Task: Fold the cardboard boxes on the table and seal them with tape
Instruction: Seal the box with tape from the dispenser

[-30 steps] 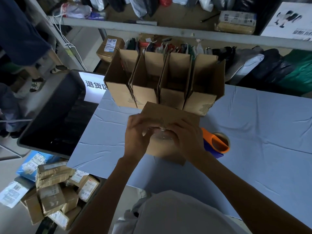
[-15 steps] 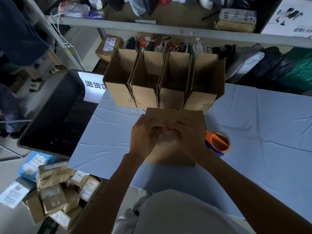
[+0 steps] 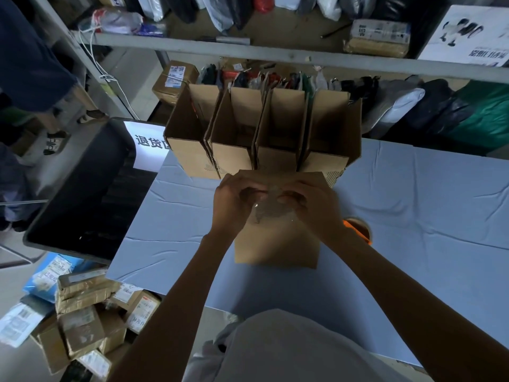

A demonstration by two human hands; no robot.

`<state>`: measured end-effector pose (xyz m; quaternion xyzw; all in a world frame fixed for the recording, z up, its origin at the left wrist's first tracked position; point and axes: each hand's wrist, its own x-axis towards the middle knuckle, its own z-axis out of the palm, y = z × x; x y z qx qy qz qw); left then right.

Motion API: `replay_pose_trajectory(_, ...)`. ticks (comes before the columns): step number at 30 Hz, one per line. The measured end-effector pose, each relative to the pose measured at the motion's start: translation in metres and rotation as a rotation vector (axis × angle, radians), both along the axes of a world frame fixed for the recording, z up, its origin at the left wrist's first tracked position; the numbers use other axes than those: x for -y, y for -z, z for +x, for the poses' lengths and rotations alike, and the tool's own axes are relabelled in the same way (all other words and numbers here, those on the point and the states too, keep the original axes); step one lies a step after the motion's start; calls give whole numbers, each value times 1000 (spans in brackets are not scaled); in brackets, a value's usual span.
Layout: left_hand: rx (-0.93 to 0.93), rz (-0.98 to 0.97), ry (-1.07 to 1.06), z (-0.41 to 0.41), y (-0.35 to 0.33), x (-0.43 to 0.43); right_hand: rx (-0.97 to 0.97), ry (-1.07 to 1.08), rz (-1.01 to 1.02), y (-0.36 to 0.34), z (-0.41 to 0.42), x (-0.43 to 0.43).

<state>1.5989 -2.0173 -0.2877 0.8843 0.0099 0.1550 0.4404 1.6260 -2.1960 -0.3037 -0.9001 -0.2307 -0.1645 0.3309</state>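
Box [image 3: 275,244] has swung square on the surface [image 3: 413,216]. My left hand [image 3: 234,205] and right hand [image 3: 314,208], now nearer its far edge, both pinch crinkly tape [image 3: 271,209] over it; any slack could stick to itself.

Inspection at the table [image 3: 413,202], which is draped in pale blue cloth. A closed cardboard box [image 3: 275,244] lies at its centre. Over the box's far half the left hand [image 3: 234,205] and right hand [image 3: 316,210] meet, fingers curled, both pinching a crumpled strip of clear tape [image 3: 265,213].

Positions reckoned from that box:
- **12 o'clock:** a row of four open boxes [image 3: 275,158] stands upright, side by side and touching.
- **3 o'clock:** an orange tape dispenser [image 3: 358,234], partly hidden behind the right wrist.
- **9 o'clock:** a black bin [image 3: 82,194] beside the table edge.
- **7 o'clock:** taped parcels [image 3: 82,321] heaped on the floor.
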Motion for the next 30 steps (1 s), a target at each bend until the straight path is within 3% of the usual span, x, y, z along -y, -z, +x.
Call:
replay_pose_trajectory(3,-65,-20,65,4,9,-1,-22,-36,-110,17,2,15)
replay_pose_trajectory(10,-118,-31,205,6,17,-13,-114,-181,-133,13,4,26)
replay_pose_trajectory(13,-115,-143,208,10,11,-14,-236,-101,4,4,7,19)
replay_pose_trajectory(16,-93,-232,116,10,12,-9,-199,-36,143,1,6,10)
replay_pose_trajectory(24,-123,-157,228,15,18,-19,-365,-150,-70,3,11,31)
replay_pose_trajectory(30,-135,-181,167,18,16,-16,-280,48,91,1,9,4)
